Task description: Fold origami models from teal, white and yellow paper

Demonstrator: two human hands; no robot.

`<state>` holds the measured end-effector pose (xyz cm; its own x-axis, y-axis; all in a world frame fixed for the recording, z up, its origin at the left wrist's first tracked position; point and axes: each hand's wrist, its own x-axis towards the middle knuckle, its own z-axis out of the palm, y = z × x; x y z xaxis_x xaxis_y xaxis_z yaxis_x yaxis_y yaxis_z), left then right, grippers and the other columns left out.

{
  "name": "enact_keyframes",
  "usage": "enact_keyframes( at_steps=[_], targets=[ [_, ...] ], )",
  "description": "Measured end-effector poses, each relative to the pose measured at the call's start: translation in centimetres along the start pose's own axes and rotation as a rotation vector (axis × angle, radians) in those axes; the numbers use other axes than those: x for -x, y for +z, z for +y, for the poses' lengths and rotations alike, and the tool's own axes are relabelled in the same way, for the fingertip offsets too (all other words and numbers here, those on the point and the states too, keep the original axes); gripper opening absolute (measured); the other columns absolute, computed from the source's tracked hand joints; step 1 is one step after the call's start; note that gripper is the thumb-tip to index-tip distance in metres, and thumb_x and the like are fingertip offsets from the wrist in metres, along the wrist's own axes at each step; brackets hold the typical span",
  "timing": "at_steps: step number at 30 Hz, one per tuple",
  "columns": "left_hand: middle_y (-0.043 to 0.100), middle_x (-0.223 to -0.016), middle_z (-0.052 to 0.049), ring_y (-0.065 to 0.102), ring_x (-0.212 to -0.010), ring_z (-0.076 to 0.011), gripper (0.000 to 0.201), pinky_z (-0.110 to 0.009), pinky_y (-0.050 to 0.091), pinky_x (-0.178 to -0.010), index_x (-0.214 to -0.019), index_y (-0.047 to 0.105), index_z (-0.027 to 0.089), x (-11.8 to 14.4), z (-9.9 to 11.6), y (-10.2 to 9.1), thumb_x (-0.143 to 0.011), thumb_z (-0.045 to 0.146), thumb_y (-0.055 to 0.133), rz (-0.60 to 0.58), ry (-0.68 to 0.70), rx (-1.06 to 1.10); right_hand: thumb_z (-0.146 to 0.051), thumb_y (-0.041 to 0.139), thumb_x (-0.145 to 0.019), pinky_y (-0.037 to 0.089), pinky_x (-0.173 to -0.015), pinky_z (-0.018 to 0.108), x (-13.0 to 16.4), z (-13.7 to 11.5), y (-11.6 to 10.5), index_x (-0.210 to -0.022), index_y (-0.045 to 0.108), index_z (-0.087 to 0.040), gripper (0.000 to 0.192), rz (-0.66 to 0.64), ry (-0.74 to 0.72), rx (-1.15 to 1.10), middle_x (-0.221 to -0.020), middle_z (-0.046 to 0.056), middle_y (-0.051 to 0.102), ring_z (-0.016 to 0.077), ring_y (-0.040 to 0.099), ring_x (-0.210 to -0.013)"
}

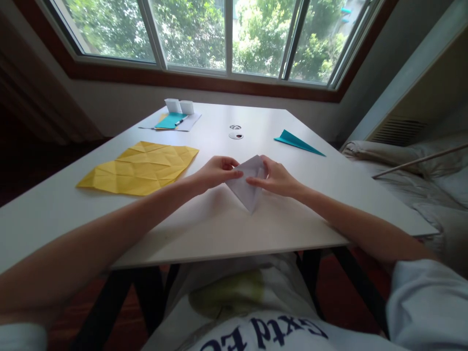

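A folded sheet of white paper (247, 189) is held between my two hands just above the front part of the table, one pointed corner toward me. My left hand (219, 171) pinches its left edge between thumb and fingers. On the other side my right hand (276, 176) grips the paper, thumb across the front face and fingers behind it. The fingers behind the paper are partly hidden.
On the white table (204, 234), a creased yellow sheet (142, 168) lies to the left and a teal paper plane (298, 142) to the right. Farther back are teal paper (171, 120), a pen (181, 120) and small white boxes (186, 107). A round cable port (236, 136) sits mid-table.
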<state>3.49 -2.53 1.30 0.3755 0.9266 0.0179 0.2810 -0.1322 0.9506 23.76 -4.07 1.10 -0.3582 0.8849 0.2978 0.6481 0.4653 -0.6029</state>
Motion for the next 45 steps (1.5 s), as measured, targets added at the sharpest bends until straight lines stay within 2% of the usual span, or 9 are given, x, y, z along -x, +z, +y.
enact_keyframes(
  at_steps=[6,12,15,20,23,29,32,39,45],
  targets=[
    [0.054,-0.060,0.003,0.049,-0.055,-0.0088,0.028,-0.021,0.033,-0.051,-0.079,0.064,0.014,0.1,0.3,-0.1,-0.059,0.032,0.073,0.017,-0.022,0.013,-0.028,0.064,-0.068,0.040,-0.057,0.024,-0.5,0.9,-0.3,-0.093,0.056,-0.018,0.029,-0.078,0.011,-0.075,-0.082,0.002,0.062,0.0140,0.052,-0.068],
    [0.059,-0.063,0.002,0.053,-0.058,-0.0099,0.030,-0.021,0.038,-0.053,-0.080,0.064,0.014,-0.4,0.0,-0.8,-0.057,0.030,0.076,0.082,-0.050,0.049,-0.029,0.065,-0.070,0.048,-0.066,0.029,-1.3,3.0,-1.2,-0.104,0.056,-0.019,0.036,-0.245,-0.016,-0.297,-0.100,0.005,0.064,0.0170,0.060,-0.081],
    [0.062,-0.066,0.000,0.056,-0.060,-0.0112,0.030,-0.023,0.041,-0.056,-0.079,0.064,0.014,-0.7,-0.3,-1.2,-0.056,0.029,0.076,0.095,-0.058,0.065,-0.029,0.065,-0.071,0.050,-0.064,0.029,-1.6,3.7,-1.5,-0.105,0.055,-0.019,0.037,-0.290,0.005,-0.338,-0.097,0.006,0.064,0.0167,0.061,-0.079],
    [0.065,-0.067,-0.001,0.058,-0.060,-0.0120,0.031,-0.023,0.043,-0.055,-0.078,0.064,0.015,-1.1,-1.0,-1.8,-0.054,0.030,0.078,0.113,-0.059,0.097,-0.028,0.065,-0.073,0.048,-0.060,0.028,-1.7,3.8,-1.7,-0.106,0.054,-0.016,0.036,-0.168,0.063,-0.241,-0.081,0.005,0.064,0.0151,0.060,-0.071],
    [0.064,-0.067,-0.001,0.058,-0.060,-0.0123,0.033,-0.023,0.043,-0.054,-0.078,0.064,0.015,-1.4,-1.4,-2.0,-0.054,0.032,0.078,0.118,-0.049,0.108,-0.032,0.063,-0.075,0.048,-0.060,0.028,-1.6,3.4,-1.8,-0.115,0.048,-0.018,0.044,-0.153,0.017,-0.259,-0.077,0.002,0.062,0.0153,0.060,-0.073],
    [0.065,-0.070,-0.003,0.059,-0.066,-0.0142,0.037,-0.025,0.045,-0.060,-0.080,0.065,0.013,-1.3,-1.3,-2.1,-0.052,0.033,0.079,0.123,-0.074,0.173,-0.042,0.069,-0.068,0.047,-0.062,0.026,-1.1,2.7,-2.3,-0.119,0.046,-0.024,0.059,-0.180,-0.200,-0.136,-0.107,0.006,0.059,0.0172,0.057,-0.088],
    [0.065,-0.071,-0.004,0.059,-0.066,-0.0142,0.038,-0.026,0.045,-0.061,-0.079,0.066,0.012,-1.2,-1.1,-2.2,-0.050,0.032,0.080,0.116,-0.094,0.211,-0.044,0.069,-0.067,0.047,-0.064,0.028,-1.1,2.6,-2.3,-0.115,0.052,-0.024,0.055,-0.160,-0.256,-0.047,-0.118,0.007,0.056,0.0179,0.055,-0.090],
    [0.065,-0.071,-0.004,0.059,-0.067,-0.0147,0.035,-0.027,0.046,-0.061,-0.078,0.066,0.012,-1.1,-1.0,-2.2,-0.052,0.031,0.079,0.104,-0.101,0.166,-0.047,0.066,-0.071,0.048,-0.066,0.030,-1.2,3.1,-2.1,-0.106,0.060,-0.020,0.044,-0.128,-0.255,0.023,-0.108,0.008,0.060,0.0157,0.056,-0.079],
    [0.065,-0.071,-0.003,0.059,-0.066,-0.0140,0.035,-0.026,0.046,-0.061,-0.079,0.066,0.013,-1.3,-1.3,-2.2,-0.051,0.028,0.079,0.100,-0.124,0.169,-0.040,0.063,-0.075,0.050,-0.071,0.032,-1.3,3.7,-1.8,-0.105,0.061,-0.021,0.035,-0.105,-0.343,0.114,-0.106,0.008,0.059,0.0173,0.059,-0.084]
  ],
)
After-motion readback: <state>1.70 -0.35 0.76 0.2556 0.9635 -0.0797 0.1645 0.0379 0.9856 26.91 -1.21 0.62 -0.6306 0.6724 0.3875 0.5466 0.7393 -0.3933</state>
